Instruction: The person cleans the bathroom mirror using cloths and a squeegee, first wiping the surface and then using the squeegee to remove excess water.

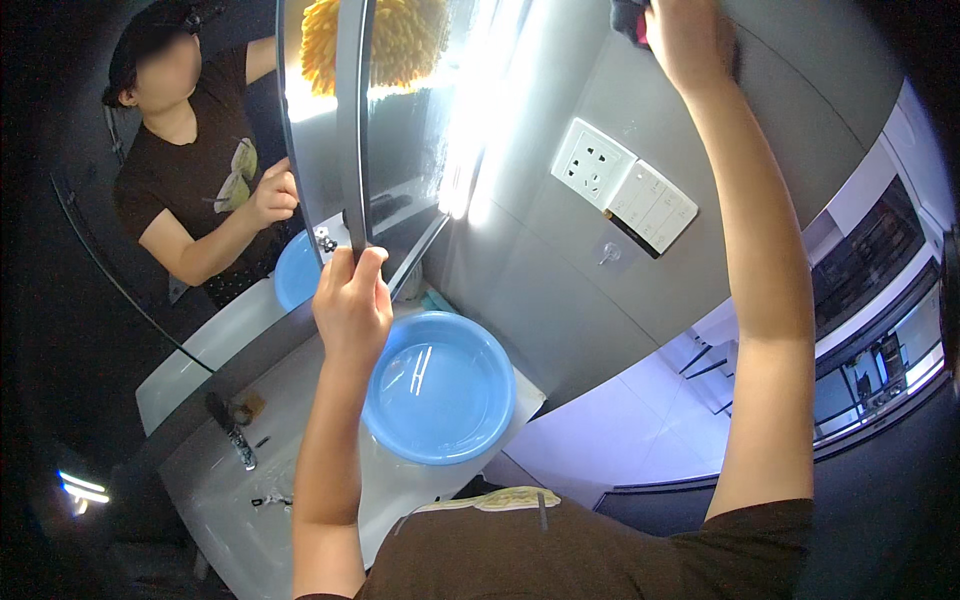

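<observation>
My left hand [354, 300] is closed around the lower edge of a mirrored cabinet door [354, 130], which stands swung out from the wall. High at the upper edge, my right hand [690, 45] is raised against the grey wall, its fingers partly cut off by the frame. By those fingers is a dark cloth-like thing with a red patch [630, 22]. A fluffy yellow duster-like thing [408, 42] shows beside the door frame, and more yellow strands appear on its other side; I cannot tell which part is a reflection. Below my left hand, a light blue basin [440, 388] stands on the washbasin's corner.
The white washbasin [255, 500] has a metal tap [243, 445]. A socket panel [593, 160] and a switch panel [652, 208] are fixed to the grey wall, with a clear hook [609, 254] below. A bright light strip [480, 110] runs beside the cabinet. The mirror reflects me.
</observation>
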### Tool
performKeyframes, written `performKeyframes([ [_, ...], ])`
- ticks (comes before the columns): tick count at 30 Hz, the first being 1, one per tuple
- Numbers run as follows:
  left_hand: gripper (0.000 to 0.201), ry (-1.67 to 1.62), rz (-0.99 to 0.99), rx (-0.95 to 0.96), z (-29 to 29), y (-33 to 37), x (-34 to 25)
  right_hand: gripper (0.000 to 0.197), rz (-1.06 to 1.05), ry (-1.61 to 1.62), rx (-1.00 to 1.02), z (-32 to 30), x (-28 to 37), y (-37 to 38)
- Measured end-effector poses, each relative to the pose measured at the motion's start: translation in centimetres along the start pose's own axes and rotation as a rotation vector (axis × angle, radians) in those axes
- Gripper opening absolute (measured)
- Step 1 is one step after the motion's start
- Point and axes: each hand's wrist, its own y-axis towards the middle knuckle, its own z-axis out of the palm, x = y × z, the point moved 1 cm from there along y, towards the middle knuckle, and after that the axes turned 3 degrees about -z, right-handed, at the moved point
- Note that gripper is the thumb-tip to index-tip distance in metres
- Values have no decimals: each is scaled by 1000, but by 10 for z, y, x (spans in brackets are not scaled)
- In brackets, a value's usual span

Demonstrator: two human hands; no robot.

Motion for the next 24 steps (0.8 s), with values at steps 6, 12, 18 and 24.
performKeyframes([
  [6,29,7,-4,-8,0,0,0,36,-297,-300,191,26,24,-50],
  [12,29,16,-2,-7,1,-1,2,26,-259,-67,198,15,39,-80],
  [18,29,25,-13,-12,3,-2,2,18,-398,175,323,12,46,-103],
  [24,29,32,-1,-9,4,-1,1,14,-611,152,532,18,82,-170],
])
